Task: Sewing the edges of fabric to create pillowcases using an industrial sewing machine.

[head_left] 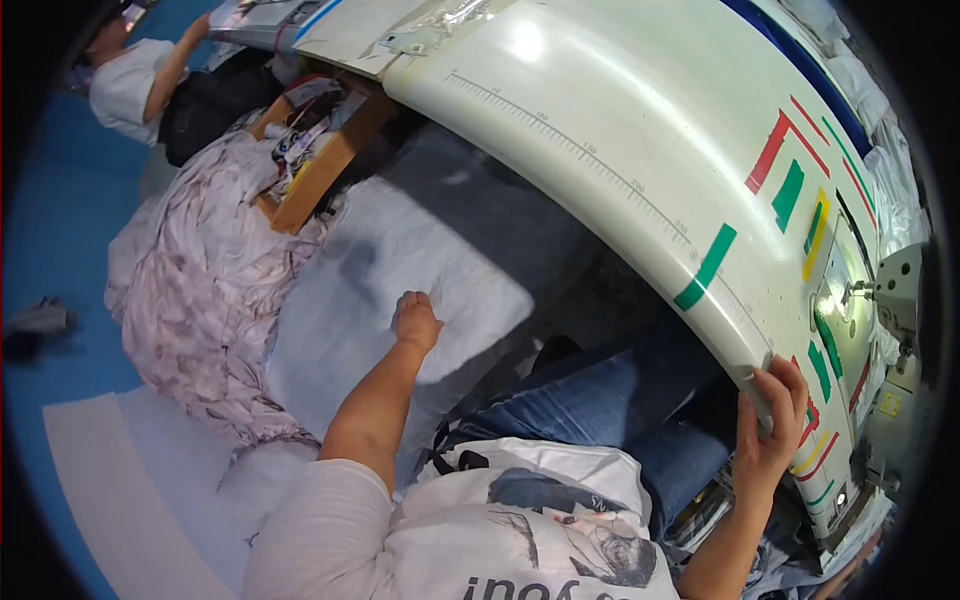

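Observation:
My left hand (417,322) is stretched out over a large pale grey-white cloth (345,270) draped below the table. Its fingers are curled down into the cloth, and the fingertips are hidden. At the right, my right hand (772,405) is bent around the rounded front rim of a cream sewing table (590,110), fingers on top and thumb below. A small greyish patch shows between its thumb and fingers; I cannot tell whether it is a separate thing. A printed ruler scale runs along the rim, ending near that hand.
Green, red and yellow tape strips (788,195) mark the tabletop near the sewing machine (900,295). A heap of pale pinkish fabric (200,260) lies at left beside a wooden tray (330,165) of odds and ends. Another person (140,90) works at the far left. My jeans-clad legs are under the table.

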{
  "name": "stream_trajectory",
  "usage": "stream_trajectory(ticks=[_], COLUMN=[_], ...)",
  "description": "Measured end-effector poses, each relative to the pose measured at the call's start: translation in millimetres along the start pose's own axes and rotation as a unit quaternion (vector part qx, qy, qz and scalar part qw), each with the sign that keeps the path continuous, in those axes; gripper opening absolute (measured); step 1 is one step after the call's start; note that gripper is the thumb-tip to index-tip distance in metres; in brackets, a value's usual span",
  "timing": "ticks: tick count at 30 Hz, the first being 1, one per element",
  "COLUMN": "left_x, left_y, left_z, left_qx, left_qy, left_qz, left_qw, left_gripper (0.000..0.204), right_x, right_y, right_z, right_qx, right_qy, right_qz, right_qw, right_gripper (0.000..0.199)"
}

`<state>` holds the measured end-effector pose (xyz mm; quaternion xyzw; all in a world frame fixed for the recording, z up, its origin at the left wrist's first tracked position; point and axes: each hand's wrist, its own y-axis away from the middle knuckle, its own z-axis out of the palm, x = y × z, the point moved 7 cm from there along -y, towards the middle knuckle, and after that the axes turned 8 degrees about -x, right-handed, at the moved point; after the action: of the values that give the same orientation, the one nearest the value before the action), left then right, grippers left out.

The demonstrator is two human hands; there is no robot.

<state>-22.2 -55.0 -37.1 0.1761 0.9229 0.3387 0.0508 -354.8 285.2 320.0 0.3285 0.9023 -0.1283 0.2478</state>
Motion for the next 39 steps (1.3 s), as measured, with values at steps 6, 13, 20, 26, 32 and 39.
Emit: stream_trajectory(ticks=[6, 13, 20, 26, 32, 39], left_x=[-0.6, -3.8, -12.0, 15.4, -15.6, -11.5], left_y=[-27.6, 91.6, 147.6, 12.8, -48.7, -51.4], left_z=[-25.8, 38.4, 101.2, -78.5, -86.0, -83.0], left_qx=[-0.004, -0.308, -0.416, 0.255, 0.354, 0.354], left_qy=[0.053, 0.113, 0.001, 0.297, 0.194, 0.148], left_qz=[0.183, 0.343, 0.368, 0.199, 0.094, 0.223], left_qw=[0.982, 0.880, 0.831, 0.898, 0.910, 0.896], left_gripper=[0.014, 0.013, 0.018, 0.014, 0.028, 0.030], right_x=[-31.6, -53.3, -68.3, -76.1, -75.2, -70.6], right_y=[-12.9, -22.2, -30.9, -40.9, -36.6, -36.1], right_z=[15.1, 29.8, 36.9, 51.5, 57.5, 65.2], right_qx=[0.007, -0.064, -0.103, -0.128, -0.156, -0.163], right_qy=[0.066, 0.038, 0.033, 0.030, 0.010, 0.008], right_qz=[-0.016, -0.019, -0.045, -0.061, -0.045, -0.047], right_qw=[0.998, 0.997, 0.993, 0.989, 0.987, 0.986], right_gripper=[0.032, 0.036, 0.037, 0.035, 0.032, 0.034])
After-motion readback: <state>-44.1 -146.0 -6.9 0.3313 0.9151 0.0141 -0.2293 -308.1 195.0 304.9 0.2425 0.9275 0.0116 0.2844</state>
